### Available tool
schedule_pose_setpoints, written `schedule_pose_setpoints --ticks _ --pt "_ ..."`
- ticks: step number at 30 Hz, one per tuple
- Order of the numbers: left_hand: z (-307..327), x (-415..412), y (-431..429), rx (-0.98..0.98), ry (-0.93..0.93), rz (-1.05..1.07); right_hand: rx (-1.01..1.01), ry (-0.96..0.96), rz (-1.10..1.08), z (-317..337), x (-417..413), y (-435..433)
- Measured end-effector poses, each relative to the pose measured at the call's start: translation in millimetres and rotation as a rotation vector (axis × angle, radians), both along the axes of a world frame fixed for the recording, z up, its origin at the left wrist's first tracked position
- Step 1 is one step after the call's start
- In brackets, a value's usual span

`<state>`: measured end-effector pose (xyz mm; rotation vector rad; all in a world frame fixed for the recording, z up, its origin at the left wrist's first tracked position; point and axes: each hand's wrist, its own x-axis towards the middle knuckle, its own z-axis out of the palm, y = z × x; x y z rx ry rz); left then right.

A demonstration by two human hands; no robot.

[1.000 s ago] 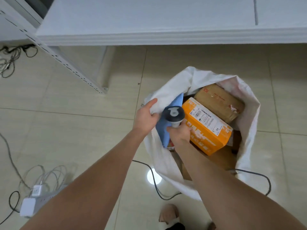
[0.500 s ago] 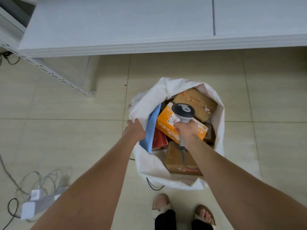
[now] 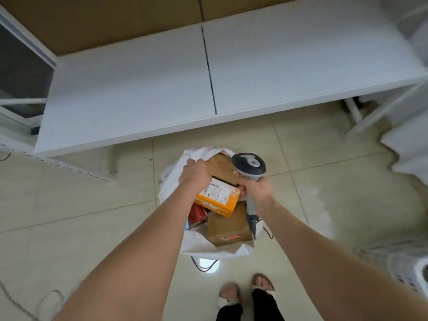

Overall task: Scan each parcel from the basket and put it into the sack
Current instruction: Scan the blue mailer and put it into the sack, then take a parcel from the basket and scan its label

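Fingers (image 3: 191, 161) of left hand (image 3: 196, 174) now farther along sack (image 3: 172, 181), scanner (image 3: 249, 163) raised higher

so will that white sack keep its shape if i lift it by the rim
Probably floppy: the white sack rim is creased and slumped. Likely heavy, too, packed with boxes such as the orange box.

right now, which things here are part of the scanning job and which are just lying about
Job: sack, gripped by left hand; orange parcel; red parcel; brown boxes; scanner in right hand; basket.

Lying about: table; rack rail; floor cable.
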<state>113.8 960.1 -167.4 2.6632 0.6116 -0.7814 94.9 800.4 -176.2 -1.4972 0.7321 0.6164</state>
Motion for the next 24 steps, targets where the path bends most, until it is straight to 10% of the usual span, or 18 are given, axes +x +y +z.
schedule_pose_setpoints --ticks 24 --pt "151 -105 -425 -0.138 -0.108 -0.846 0.099 -0.108 -0.924 182 -232 -349"
